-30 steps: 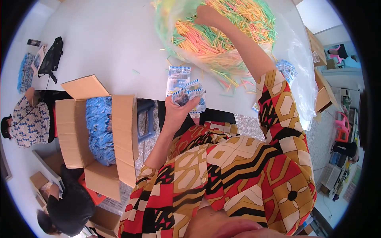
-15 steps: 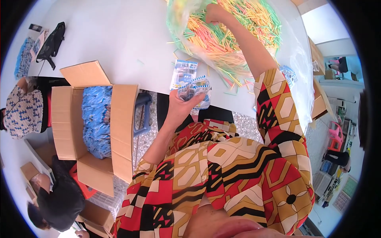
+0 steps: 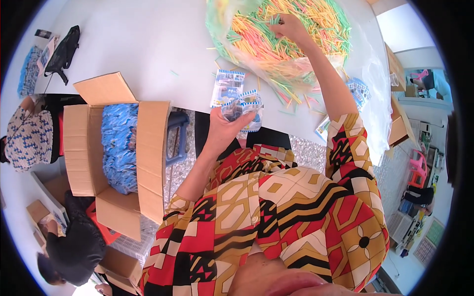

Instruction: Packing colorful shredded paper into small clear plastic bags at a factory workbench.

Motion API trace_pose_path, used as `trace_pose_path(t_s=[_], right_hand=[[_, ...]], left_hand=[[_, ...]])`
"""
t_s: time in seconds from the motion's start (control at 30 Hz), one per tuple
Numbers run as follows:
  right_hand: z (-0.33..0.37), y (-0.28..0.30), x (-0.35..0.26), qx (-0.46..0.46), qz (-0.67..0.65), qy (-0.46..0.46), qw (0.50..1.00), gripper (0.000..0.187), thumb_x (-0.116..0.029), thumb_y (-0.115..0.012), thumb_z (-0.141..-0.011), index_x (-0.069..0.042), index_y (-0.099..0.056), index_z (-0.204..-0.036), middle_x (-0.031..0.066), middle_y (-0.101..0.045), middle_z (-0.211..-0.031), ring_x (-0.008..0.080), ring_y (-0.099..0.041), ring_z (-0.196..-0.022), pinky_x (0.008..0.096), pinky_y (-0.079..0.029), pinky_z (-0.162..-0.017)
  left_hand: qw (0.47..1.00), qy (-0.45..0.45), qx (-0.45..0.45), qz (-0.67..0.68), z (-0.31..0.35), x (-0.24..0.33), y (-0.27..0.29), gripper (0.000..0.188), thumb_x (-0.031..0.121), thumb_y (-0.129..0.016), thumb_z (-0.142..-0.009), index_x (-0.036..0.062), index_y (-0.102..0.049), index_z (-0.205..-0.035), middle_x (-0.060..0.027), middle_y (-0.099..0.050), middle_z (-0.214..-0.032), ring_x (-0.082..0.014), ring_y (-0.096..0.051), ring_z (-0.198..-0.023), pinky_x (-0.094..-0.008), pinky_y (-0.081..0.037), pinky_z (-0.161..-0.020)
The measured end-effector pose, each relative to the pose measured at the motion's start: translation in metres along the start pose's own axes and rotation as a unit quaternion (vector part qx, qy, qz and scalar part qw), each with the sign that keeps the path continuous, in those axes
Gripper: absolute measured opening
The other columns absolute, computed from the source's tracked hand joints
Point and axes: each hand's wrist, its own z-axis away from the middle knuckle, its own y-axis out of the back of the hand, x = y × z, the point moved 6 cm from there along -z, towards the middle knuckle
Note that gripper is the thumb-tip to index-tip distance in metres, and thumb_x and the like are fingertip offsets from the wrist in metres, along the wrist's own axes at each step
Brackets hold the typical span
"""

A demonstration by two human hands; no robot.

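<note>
My left hand is closed round a small clear plastic packet with blue-striped edges, near the table's front edge. Just behind it, a flat blue-and-white packet lies on the table. Farther off, my right hand is over a large, open clear plastic bag. Its fingers are closed on a few green sticks. Yellow, pink and green thin sticks fill the bag in a heap. Some loose sticks are scattered by its near side.
Left of me stands an open cardboard box full of blue packets. More packets lie at the right of the white table. A black bag rests far left. Two people are at the left.
My right hand has moved right and nearer over the heap, and green sticks now show at its fingers. My left hand keeps its packet in nearly the same place.
</note>
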Motion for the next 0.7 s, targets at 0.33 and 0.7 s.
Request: trace_pose_path(t_s=[0.33,0.7], right_hand=[[0.064,0.012,-0.044,0.065,-0.065,0.037,0.995,0.020,-0.017,-0.062,-0.077,-0.001,-0.064,-0.089,0.0103,-0.061,-0.069,0.0187,-0.058,-0.064,0.0297,-0.045,-0.059],[0.175,-0.069,-0.015,0.012,-0.048,0.181,0.982,0.013,-0.010,-0.063,-0.083,-0.003,-0.062,-0.094,0.0013,-0.058,-0.073,0.0065,-0.054,-0.063,0.0221,-0.044,-0.056]], left_hand=[[0.998,-0.035,0.039,-0.030,-0.001,0.012,-0.001,0.022,0.003,-0.067,-0.079,-0.0019,-0.064,-0.100,-0.0022,-0.065,-0.088,-0.0060,-0.058,-0.075,-0.0221,-0.048,-0.068],[0.993,-0.047,0.034,-0.102,-0.008,0.021,0.000,0.017,0.004,-0.069,-0.079,-0.0014,-0.067,-0.095,0.0002,-0.065,-0.083,-0.0038,-0.055,-0.072,-0.0202,-0.045,-0.065]])
